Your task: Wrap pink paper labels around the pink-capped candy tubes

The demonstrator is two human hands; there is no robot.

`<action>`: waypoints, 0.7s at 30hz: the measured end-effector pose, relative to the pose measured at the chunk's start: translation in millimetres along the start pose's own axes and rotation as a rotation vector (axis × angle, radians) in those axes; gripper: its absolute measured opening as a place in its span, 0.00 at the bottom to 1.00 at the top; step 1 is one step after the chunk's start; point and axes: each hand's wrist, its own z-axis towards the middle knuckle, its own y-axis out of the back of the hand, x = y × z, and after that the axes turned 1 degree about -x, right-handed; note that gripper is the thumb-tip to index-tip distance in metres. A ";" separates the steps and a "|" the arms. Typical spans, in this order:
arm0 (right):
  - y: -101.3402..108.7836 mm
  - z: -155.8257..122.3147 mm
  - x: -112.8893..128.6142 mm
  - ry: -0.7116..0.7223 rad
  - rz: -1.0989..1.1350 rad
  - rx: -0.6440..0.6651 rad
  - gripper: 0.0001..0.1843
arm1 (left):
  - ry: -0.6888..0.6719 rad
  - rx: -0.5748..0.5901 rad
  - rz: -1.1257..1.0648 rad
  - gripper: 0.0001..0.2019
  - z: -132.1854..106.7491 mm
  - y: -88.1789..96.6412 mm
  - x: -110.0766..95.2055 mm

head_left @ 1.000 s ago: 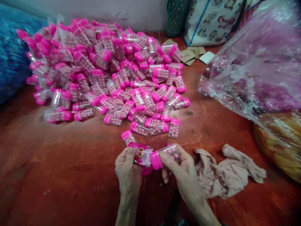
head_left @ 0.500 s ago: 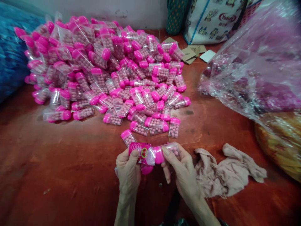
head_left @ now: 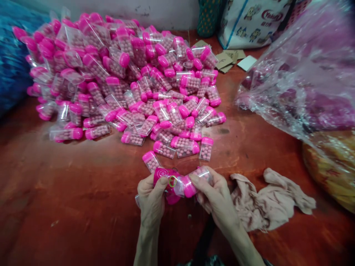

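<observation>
Between thumb and fingers, my left hand [head_left: 151,199] pinches a shiny magenta plastic sleeve [head_left: 163,173] with printed rings and a green circle. My right hand [head_left: 219,194] grips a small clear candy container [head_left: 190,187] with a bright pink cap and pink balls inside. The cap end meets the sleeve's open, see-through end; how far it is inside I cannot tell. Under the sleeve a second pink cap [head_left: 173,199] shows, partly hidden by my left hand. Just beyond my hands lies another capped container [head_left: 151,161] of pink balls.
A large heap of similar containers [head_left: 116,83] covers the back left of the red-brown table [head_left: 83,199]. A crumpled beige cloth [head_left: 273,201] lies right of my hand. Clear plastic wrapping [head_left: 294,85] bulges at the right, a blue bag [head_left: 13,62] at the left. Cardboard pieces [head_left: 224,61] lie behind.
The container in my right hand has tilted, its cap end now lower and its far end raised. My right fingers have curled in under it. The sleeve has crumpled slightly.
</observation>
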 end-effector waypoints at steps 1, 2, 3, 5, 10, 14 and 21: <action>0.1 0.5 0.4 -0.027 0.021 0.017 0.15 | 0.002 -0.001 0.000 0.09 -0.2 -0.2 -0.2; 0.2 0.9 1.0 -0.051 0.040 0.034 0.15 | 0.004 -0.007 -0.005 0.09 -0.4 -0.7 -0.6; 0.5 1.1 1.6 -0.070 0.055 0.052 0.15 | 0.005 -0.018 -0.014 0.10 -0.4 -1.5 -1.2; 0.9 1.1 2.6 -0.086 0.071 0.077 0.14 | 0.007 -0.038 -0.035 0.10 -0.3 -3.3 -2.4; 0.5 -0.5 2.4 -0.057 0.052 0.066 0.14 | -0.001 -0.036 -0.021 0.10 0.1 -3.2 -1.5; 1.9 -1.3 2.1 -0.008 0.004 0.033 0.15 | -0.031 -0.027 0.005 0.09 -0.7 0.3 1.9; 8.5 -5.0 6.9 0.037 -0.011 -0.045 0.13 | -0.042 -0.115 -0.017 0.10 -0.1 -3.2 0.7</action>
